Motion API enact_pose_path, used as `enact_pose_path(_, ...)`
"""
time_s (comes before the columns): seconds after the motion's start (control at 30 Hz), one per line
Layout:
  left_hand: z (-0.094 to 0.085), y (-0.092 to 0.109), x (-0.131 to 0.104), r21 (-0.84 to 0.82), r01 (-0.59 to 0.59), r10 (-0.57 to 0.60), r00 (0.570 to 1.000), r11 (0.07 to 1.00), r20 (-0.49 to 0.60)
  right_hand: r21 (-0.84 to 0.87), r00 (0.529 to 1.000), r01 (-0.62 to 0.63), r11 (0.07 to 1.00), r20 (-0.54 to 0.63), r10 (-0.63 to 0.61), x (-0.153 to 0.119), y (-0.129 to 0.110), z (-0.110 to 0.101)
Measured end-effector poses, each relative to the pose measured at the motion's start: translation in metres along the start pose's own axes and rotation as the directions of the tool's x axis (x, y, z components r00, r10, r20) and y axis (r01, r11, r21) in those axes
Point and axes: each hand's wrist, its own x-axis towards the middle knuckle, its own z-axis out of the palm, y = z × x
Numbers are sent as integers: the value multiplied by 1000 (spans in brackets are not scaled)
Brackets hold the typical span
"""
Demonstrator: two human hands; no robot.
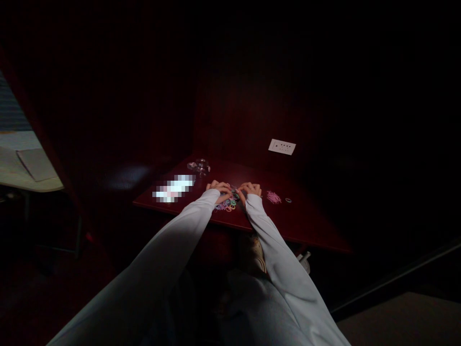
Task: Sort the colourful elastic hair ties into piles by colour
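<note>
A pile of small coloured hair ties (226,206) in purple, pink, green and yellow lies near the front edge of the dark red desk (234,220). Over the pile, my left hand (219,190) comes in from the left, fingers curled and thumb brought toward them. My right hand (250,190) faces it from the other side, its thumb and fingertips pinched together. The fingertips nearly meet above the hair ties; what they hold is too small to make out. Right of my right hand is a heap of pink hair ties (273,197), with one loose hair tie (288,200) beyond it.
A clear container (201,166) stands at the back left of the desk. In front of it lies a bright, pixelated rectangle (175,188). A white power socket (282,146) is on the back panel. Dark partitions flank the desk; a pale table (32,180) shows at far left.
</note>
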Motion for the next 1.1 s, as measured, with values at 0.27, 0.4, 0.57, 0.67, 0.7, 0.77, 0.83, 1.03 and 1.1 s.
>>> enact_pose_path(0.27,-8,-2,2,-122,59,-65,997,991,-50,3,827,-504,864,-287,484,7,27,-11)
enact_pose_path(0.4,-7,-5,5,-171,70,-91,989,983,-118,-35,772,-604,796,-273,574,3,36,-13)
enact_pose_path(0.57,-10,-4,6,-212,32,-56,993,977,-108,-21,766,-608,794,-280,579,1,45,-5)
enact_pose_path(0.67,-15,-1,6,-219,50,-76,991,975,-112,51,759,-590,805,-304,576,0,50,-2)
enact_pose_path(0.7,-17,0,6,-221,57,-83,990,974,-111,72,760,-582,810,-306,573,0,51,-2)
enact_pose_path(0.77,-19,1,6,-228,72,-100,988,971,-115,99,774,-554,827,-307,554,-1,51,-3)
enact_pose_path(0.83,-20,2,7,-236,88,-120,985,968,-124,94,790,-538,837,-288,540,0,48,-6)
enact_pose_path(1.03,-21,1,8,-258,112,-169,963,960,-211,17,830,-528,849,-203,520,3,37,-7)
enact_pose_path(1.1,-21,-1,8,-264,134,-203,946,955,-253,15,849,-494,869,-206,486,5,37,-5)
